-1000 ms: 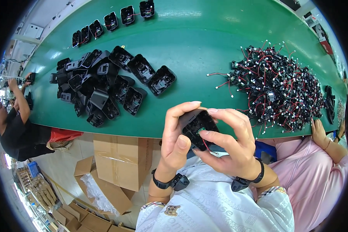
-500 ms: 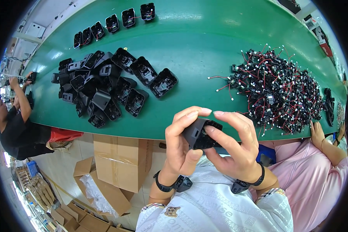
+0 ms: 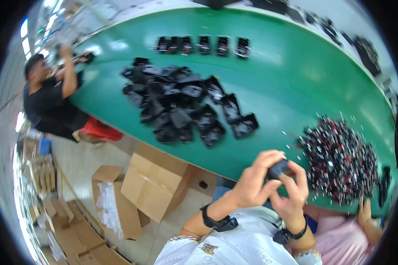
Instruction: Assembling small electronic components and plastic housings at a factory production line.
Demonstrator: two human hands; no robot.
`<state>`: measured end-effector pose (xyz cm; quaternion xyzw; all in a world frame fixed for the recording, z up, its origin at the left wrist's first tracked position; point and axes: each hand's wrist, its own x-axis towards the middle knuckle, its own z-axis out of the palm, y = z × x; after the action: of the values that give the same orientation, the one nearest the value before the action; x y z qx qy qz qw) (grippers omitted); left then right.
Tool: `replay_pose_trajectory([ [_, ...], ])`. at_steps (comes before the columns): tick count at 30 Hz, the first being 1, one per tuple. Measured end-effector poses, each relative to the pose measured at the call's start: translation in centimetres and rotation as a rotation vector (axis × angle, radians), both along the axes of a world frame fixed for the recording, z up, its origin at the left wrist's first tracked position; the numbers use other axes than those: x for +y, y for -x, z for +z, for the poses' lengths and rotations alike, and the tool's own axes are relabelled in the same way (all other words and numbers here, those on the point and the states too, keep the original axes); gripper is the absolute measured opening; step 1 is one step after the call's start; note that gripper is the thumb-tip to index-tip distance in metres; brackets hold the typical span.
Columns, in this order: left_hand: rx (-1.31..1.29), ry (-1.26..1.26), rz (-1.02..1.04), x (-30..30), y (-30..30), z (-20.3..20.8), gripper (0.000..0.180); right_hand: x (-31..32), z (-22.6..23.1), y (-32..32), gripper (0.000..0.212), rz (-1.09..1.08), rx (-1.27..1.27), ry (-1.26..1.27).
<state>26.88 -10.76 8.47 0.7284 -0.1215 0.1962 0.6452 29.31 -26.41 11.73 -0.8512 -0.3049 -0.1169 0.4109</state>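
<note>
Between my two hands, over the table's near edge, is a small black plastic housing (image 3: 277, 169). My left hand (image 3: 254, 182) wraps round its left side, with the thumb below. The fingers of my right hand (image 3: 292, 189) are curled onto its right side and near face. Motion blurs the picture, so details inside the housing do not show. To my right lies a heap of small black parts with red wires and white connectors (image 3: 340, 161). On the left is a pile of black housings (image 3: 170, 99), several with their open sides up.
Several housings (image 3: 204, 45) stand in a row on the far part of the green table (image 3: 292, 75). Cardboard boxes (image 3: 152, 185) are on the floor at left. One person (image 3: 53, 95) works at the table's left end; another person's hand (image 3: 365, 211) is by the wired heap.
The view has swung left, so the table and piles appear farther right and tilted. Both hands still hold the housing, which now appears turned, its open side less visible.
</note>
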Motion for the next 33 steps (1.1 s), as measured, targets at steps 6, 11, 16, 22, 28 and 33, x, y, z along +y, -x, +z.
replay_pose_trajectory([
  [6,0.026,0.037,0.019,-0.9,-0.3,0.5,0.060,-0.2,0.3,0.0,0.028,-0.018,0.061,-0.025],
  [11,0.193,-0.009,-0.030,-0.5,-1.7,1.3,0.063,-2.4,-1.5,-2.7,0.022,0.167,0.645,-0.436],
  [16,0.162,0.262,0.086,1.5,-1.0,0.9,0.058,-1.0,0.3,-4.9,0.053,0.282,1.371,-1.219],
  [22,0.258,0.304,0.046,0.4,-1.4,-2.3,0.038,-1.1,-1.2,-4.9,0.055,0.451,1.424,-1.493],
  [28,0.256,0.309,0.006,0.5,-1.0,-2.9,0.036,-1.1,-0.6,-4.9,0.050,0.351,1.422,-1.411],
  [33,0.300,0.278,-0.031,0.0,-0.9,-3.2,0.033,0.1,3.9,-11.1,0.022,0.027,0.768,-0.447],
])
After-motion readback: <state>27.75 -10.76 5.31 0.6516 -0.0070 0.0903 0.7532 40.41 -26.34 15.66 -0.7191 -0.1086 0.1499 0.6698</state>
